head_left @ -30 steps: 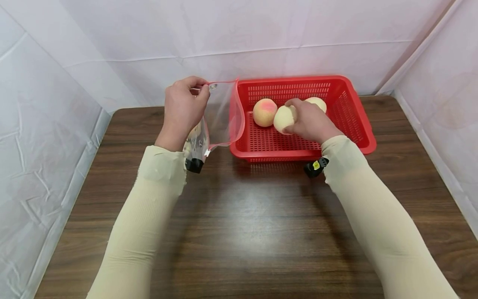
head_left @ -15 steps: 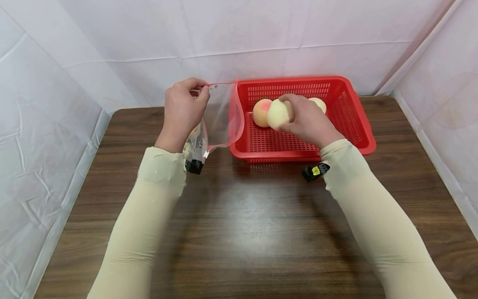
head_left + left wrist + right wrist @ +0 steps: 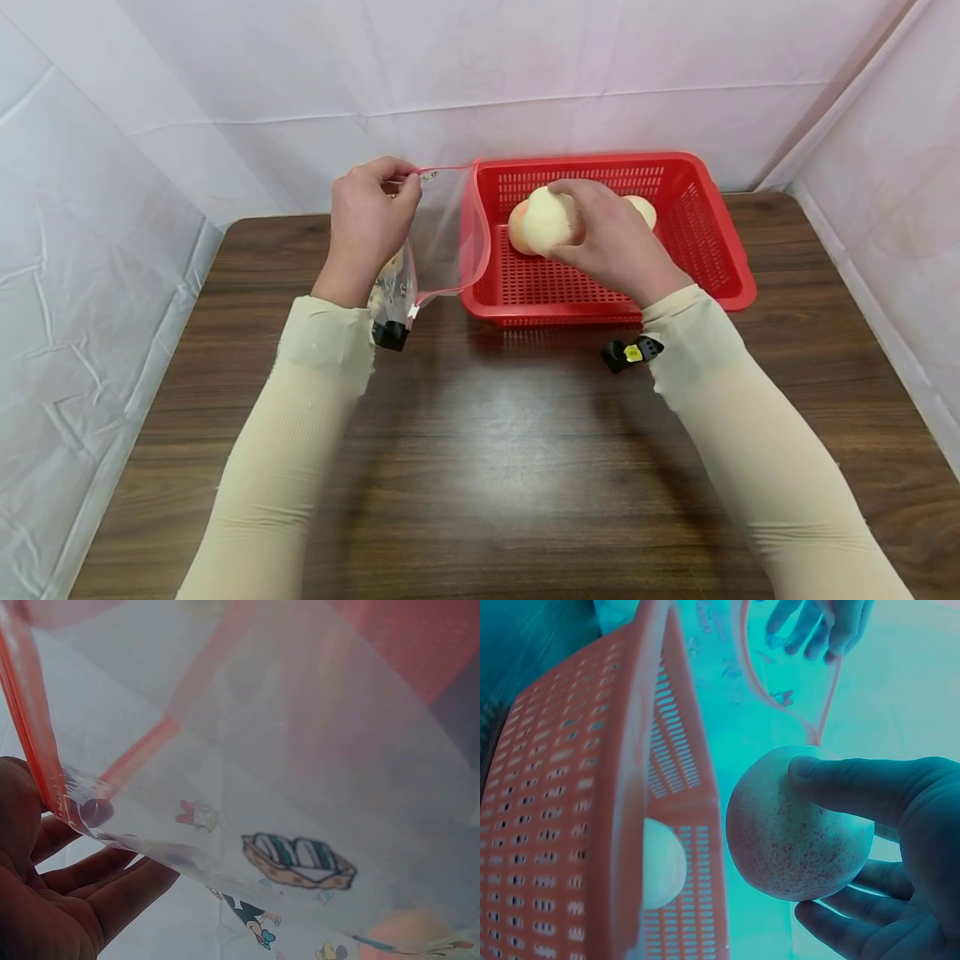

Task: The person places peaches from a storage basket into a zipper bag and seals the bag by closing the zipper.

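Observation:
My left hand (image 3: 372, 221) pinches the pink-edged rim of a clear zip bag (image 3: 442, 225), its mouth spread wide toward the basket. Cartoon prints show on the bag (image 3: 300, 859) in the left wrist view, with a blurred peach-coloured round shape (image 3: 405, 934) low at the right. My right hand (image 3: 611, 237) grips a pale peach (image 3: 549, 221) above the red basket (image 3: 607, 310). In the right wrist view the thumb lies across this speckled peach (image 3: 795, 840) and fingers curl under it. A blushed peach (image 3: 519, 227) sits behind it, partly hidden.
Another pale peach (image 3: 643, 210) lies in the basket beyond my right hand. The basket stands at the back of the brown wooden table (image 3: 495, 467). White sheeting (image 3: 480, 58) walls in the back and both sides.
My right hand has lifted the pale peach and carried it left, so it now covers much of the blushed peach. The left hand and bag have barely moved.

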Tool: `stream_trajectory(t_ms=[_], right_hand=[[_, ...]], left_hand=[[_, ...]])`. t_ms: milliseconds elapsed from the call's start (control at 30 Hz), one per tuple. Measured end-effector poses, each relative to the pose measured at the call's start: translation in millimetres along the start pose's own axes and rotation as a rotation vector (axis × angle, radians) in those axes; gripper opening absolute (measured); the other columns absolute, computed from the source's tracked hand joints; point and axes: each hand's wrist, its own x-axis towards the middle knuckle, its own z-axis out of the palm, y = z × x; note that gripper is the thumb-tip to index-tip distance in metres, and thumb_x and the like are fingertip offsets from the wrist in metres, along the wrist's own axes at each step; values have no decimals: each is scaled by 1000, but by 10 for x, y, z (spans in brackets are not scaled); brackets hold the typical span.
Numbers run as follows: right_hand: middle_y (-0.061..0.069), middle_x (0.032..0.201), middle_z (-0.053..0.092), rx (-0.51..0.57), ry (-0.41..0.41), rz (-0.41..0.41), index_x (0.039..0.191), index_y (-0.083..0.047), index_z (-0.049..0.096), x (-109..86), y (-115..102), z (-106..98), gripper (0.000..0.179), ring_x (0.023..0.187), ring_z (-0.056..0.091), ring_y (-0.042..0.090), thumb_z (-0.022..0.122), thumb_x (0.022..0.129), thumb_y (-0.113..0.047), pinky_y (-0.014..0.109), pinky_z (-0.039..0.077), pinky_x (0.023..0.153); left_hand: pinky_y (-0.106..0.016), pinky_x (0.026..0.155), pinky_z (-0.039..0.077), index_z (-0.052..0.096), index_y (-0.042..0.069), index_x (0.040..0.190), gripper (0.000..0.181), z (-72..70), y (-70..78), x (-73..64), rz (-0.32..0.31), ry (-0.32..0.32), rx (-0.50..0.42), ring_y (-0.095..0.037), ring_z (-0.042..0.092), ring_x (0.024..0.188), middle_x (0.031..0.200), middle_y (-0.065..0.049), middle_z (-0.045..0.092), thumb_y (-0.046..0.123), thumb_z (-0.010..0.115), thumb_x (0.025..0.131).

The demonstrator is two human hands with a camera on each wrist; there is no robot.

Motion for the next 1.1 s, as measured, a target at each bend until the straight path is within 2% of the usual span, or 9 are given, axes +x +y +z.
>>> stream_trajectory(t_ms=[400,800,1100], right_hand=[[9,143,47,-2,45,-63,142,-14,43,-90,-234,-43,76,127,46,26,82,77,-24,47,49,99],[9,140,49,30,110,-152,138,-12,46,-130,-382,-15,72,125,49,25,82,77,-23,45,48,100],[8,140,49,42,141,-220,136,-10,48,-122,-484,33,69,124,51,24,81,77,-22,42,47,101]], left_hand=[[-32,79,51,74,12,105,29,-9,6,-15,-5,-4,0,-17,67,94,99,-4,73,25,50,94],[-29,77,50,75,12,103,29,-2,12,-14,0,17,4,-15,67,89,96,-4,73,24,50,93],[-30,77,50,74,12,103,29,-12,30,-9,-4,4,14,-16,66,90,97,-4,73,26,50,94]])
